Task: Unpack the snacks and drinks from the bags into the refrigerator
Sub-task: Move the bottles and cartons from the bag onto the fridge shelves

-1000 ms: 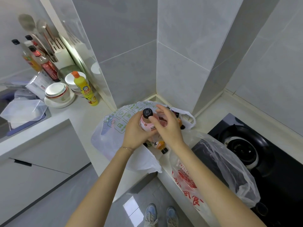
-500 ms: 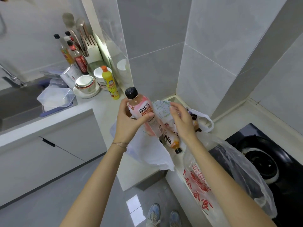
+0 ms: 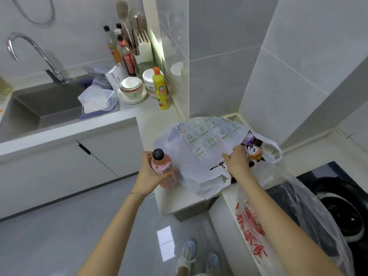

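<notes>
Clear bag with red print hangs off the surface nearest you | your left grip wraps the pink bottle, upright just beside the white bag | your right grip is at that bag's mouth by a brown bottle; you cannot tell its hold.

Left arm: bare, extended forward from near left.
Left hand: fingers and thumb curled round the pink bottle, which is held upright.
Right arm: bare, extended forward from near right.
Right hand: back facing up, fingertips at the white bag mouth; grip not discernible.
</notes>
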Tool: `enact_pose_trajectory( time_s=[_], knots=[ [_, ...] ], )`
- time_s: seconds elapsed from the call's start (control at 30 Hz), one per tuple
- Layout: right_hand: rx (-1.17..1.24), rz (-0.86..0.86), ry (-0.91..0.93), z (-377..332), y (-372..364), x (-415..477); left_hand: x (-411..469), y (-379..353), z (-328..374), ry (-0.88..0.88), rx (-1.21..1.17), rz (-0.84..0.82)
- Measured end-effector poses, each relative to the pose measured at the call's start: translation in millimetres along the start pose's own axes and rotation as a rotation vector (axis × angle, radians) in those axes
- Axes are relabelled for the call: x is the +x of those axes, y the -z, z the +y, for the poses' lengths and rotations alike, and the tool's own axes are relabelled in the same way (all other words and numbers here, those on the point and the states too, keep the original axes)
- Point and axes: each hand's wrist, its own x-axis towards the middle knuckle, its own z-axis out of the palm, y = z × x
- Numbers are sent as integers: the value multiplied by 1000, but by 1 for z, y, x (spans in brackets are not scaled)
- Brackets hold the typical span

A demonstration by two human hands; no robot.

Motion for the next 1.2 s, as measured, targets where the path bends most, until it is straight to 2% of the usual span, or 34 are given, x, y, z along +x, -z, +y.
enact_pose_trajectory(
  time_s=[0.23, 0.37, 0.5, 0.6, 0.7, 0.8, 0.87, 0.97, 1.03, 1.1, 1.2],
  knots=[
    [-14, -127, -4, 15, -1, 1, -6, -23, -37, 58, 46, -38],
    [-43, -53, 27, 22, -3, 0, -5, -28, -41, 47, 60, -20],
    [-245, 70, 0, 27, 4, 3, -7, -25, -44, 42, 84, -46],
    [-290, 46, -44, 34, 8, 7, -12, -22, -42, 49, 107, -87],
    [-237, 1, -86, 41, 7, 9, -16, -17, -28, 39, 77, -108],
    [-180, -3, -81, 44, 8, 11, -15, -12, -3, -34, 69, -146],
    [-134, -36, -102, 49, 11, 15, -8, -14, 18, -134, 162, -153],
    [-75, -76, -174, 71, 8, 29, 6, -38, 57, -355, 319, -86],
    [-55, -73, -176, 70, 12, 26, 20, -66, 72, -522, 446, -99],
    [-27, -71, -177, 68, 15, 24, 37, -99, 72, -605, 611, -215],
    [-37, -68, -162, 77, 16, 30, 54, -144, 57, -537, 783, -420]
  ],
)
